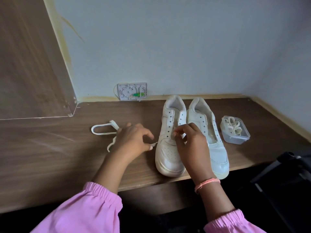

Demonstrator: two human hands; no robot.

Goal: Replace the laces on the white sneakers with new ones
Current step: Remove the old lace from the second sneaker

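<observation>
Here, flat lace [103,132], smooth sneaker [170,145], perhaps leather

Open worktop [50,148] along left and front-left edge; loose lace [102,130] lies there. Two sneakers [170,140] side by side block centre-right; plastic box [235,130] just beside them toward right edge. Narrow gap behind sneakers at back edge; wall plate [132,91] there

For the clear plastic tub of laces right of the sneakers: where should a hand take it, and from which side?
Probably best gripped across its two long walls near the rim, coming from above or from its open right side. The tub stands upright and lidless, laces coiled inside, and the right sneaker crowds its left wall, so that side looks tight.
</observation>
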